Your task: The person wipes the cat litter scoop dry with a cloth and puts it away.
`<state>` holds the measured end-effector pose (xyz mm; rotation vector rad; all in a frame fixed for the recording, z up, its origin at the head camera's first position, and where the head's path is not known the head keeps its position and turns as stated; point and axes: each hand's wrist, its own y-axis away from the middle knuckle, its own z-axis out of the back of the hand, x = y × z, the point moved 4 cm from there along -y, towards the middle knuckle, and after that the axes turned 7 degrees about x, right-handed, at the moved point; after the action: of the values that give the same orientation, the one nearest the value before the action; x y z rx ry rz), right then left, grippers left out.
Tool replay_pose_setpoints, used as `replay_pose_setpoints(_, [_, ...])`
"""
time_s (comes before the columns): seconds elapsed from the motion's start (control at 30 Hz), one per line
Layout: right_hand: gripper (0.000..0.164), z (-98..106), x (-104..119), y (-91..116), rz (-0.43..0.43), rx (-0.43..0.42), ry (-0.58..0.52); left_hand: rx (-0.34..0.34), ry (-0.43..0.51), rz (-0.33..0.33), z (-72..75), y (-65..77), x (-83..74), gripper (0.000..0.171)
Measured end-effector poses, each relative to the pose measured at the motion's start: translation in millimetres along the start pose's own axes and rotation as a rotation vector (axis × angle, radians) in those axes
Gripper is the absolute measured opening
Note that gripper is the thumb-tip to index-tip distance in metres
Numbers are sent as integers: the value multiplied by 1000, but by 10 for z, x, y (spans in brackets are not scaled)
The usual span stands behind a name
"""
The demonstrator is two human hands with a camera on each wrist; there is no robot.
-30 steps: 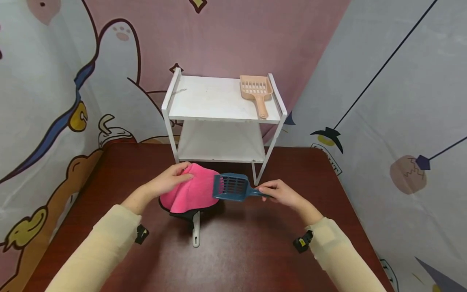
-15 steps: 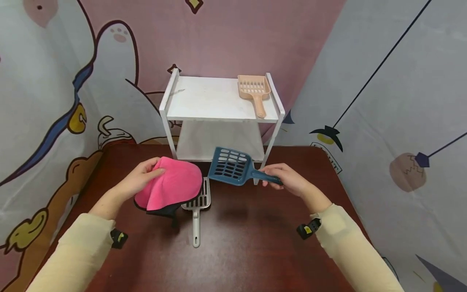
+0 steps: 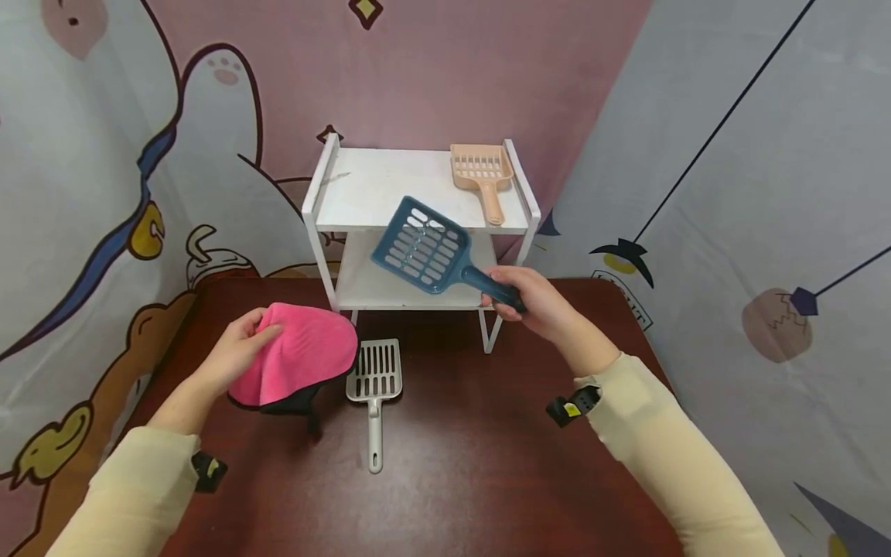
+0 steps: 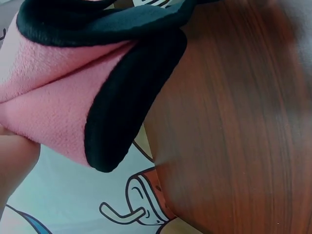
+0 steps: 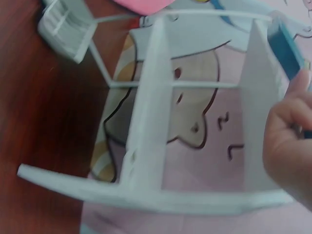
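My left hand (image 3: 240, 348) pinches a pink cloth with dark edging (image 3: 306, 348), raised at the left side of the table. In the left wrist view the cloth (image 4: 58, 107) hangs folded, its dark underside showing. My right hand (image 3: 525, 298) grips the handle of a blue slotted litter scoop (image 3: 428, 244). The scoop's head is tilted up and overlaps the front of the white shelf's top in the head view. A grey litter scoop (image 3: 376, 379) lies on the table between the hands, handle toward me. A beige litter scoop (image 3: 483, 174) rests on the shelf's top right.
A white two-tier shelf (image 3: 376, 186) stands at the back of the brown table (image 3: 459, 480). Its lower tier (image 3: 369, 286) sits behind the blue scoop. Printed cloth walls (image 3: 696, 193) close in the table at the back and both sides.
The left hand has drawn the cloth left, off the grey scoop, which now shows whole. The right hand has raised the blue scoop from near the cloth up to the shelf's top level.
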<state>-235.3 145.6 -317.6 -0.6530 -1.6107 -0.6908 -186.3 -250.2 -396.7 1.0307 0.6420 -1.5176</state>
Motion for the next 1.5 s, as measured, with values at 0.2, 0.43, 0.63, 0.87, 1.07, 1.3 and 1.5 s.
replay_pose_setpoints(0.2, [25,-165,135,-162,-14,-119,-132,-19,9,20,32,15,86,37])
replay_pose_setpoints(0.43, [38,-356,271,-281,-10,-199,-311,-32,14,32,44,21,162,38])
replay_pose_setpoints(0.63, [45,-461,345,-331,-26,-208,-460,-41,22,22,38,35,183,36])
replay_pose_setpoints(0.87, [45,-529,450,-426,-4,-212,-552,-42,9,16,8,39,180,36])
replay_pose_setpoints(1.07, [44,-526,477,-493,-27,-214,-544,-35,2,26,-10,48,182,36])
replay_pose_setpoints(1.3, [20,-486,424,-467,-65,-206,-508,-47,3,19,1,60,166,36])
replay_pose_setpoints(1.5, [23,-488,386,-361,-105,-190,-449,-54,-7,13,26,60,156,36])
